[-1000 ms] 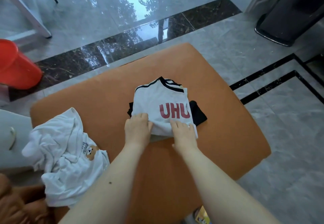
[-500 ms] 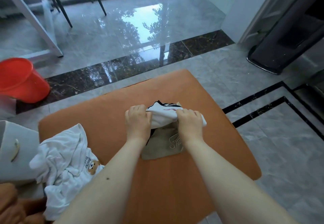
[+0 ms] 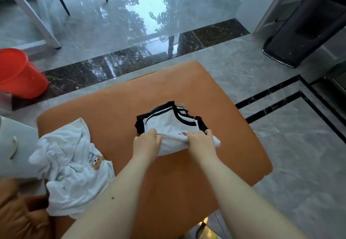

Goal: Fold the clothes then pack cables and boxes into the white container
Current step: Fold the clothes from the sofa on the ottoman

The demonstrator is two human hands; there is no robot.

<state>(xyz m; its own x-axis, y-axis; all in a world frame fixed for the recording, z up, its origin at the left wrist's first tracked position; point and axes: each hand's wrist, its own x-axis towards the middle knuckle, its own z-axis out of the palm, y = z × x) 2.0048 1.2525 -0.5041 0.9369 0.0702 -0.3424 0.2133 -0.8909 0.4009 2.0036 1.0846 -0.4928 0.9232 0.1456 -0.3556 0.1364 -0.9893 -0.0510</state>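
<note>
A folded white shirt with black trim and red letters (image 3: 168, 124) lies in the middle of the orange ottoman (image 3: 234, 136), on top of a folded black garment (image 3: 139, 124). My left hand (image 3: 147, 142) grips the shirt's near left edge. Its near right edge is held by my right hand (image 3: 201, 142), fingers curled over the cloth. A crumpled white shirt with a bear print (image 3: 74, 165) lies unfolded at the ottoman's left. The white container (image 3: 16, 145) stands at the left edge of view, only partly seen.
A red bucket (image 3: 18, 74) sits on the glossy floor at the far left. White table legs and dark chair legs (image 3: 63, 5) stand beyond it. A black stand base (image 3: 292, 48) is at the far right. Brown fabric (image 3: 20, 214) lies at bottom left.
Both hands lifted the white shirt's near edge, showing a beige garment beneath, then folded it forward and set it down; the shirt now lies shorter. The camera view tilted up.
</note>
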